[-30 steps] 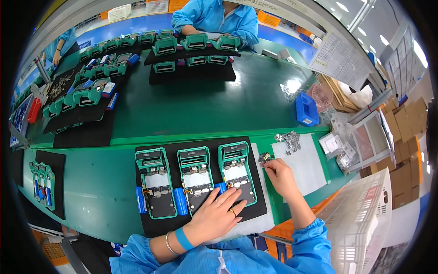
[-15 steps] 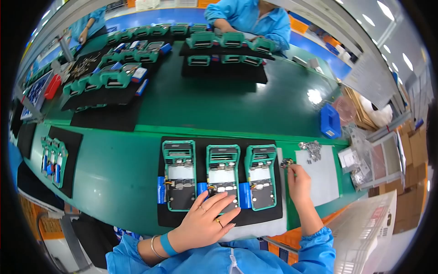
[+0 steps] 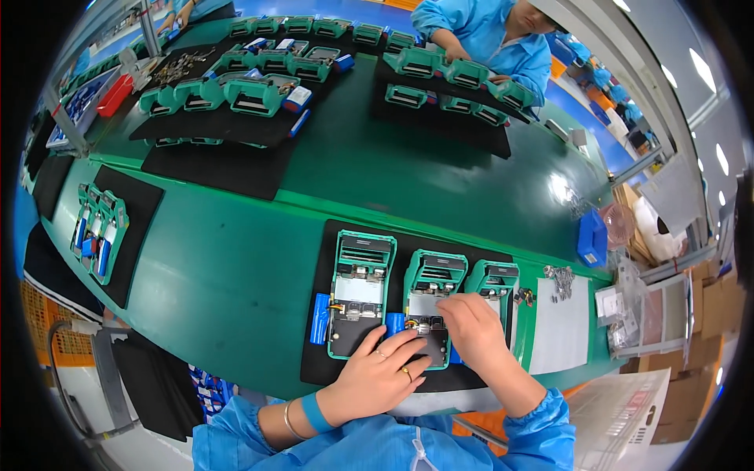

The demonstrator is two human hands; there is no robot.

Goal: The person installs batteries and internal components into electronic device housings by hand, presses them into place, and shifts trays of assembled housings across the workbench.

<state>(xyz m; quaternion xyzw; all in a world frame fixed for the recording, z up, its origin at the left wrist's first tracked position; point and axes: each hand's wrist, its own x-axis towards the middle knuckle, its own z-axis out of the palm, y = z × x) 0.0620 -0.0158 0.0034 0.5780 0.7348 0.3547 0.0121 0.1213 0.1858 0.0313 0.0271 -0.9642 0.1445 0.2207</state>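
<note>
Three green-framed device housings lie in a row on a black mat (image 3: 317,367): a left one (image 3: 365,242), a middle one (image 3: 437,264) and a right one (image 3: 498,273). Each has an opened inside with circuit parts and a pale panel. Blue battery packs, such as the left one (image 3: 320,319), lie beside them on wires. My left hand (image 3: 377,373) rests with fingers spread on the lower part of the middle housing. Over that housing's right side my right hand (image 3: 475,330) has thumb and fingers pinched together. Whatever it holds is too small or hidden to make out.
Small metal parts (image 3: 560,281) lie on white paper (image 3: 559,339) at right, beside a dark little cluster (image 3: 524,296). A blue bin (image 3: 592,238) stands beyond. More housings sit on mats at left and across the bench, where a person in blue (image 3: 483,39) works.
My right hand has moved left from the dark little cluster to the middle housing. The left hand stays on that housing. The whole view has shifted and tilted.
</note>
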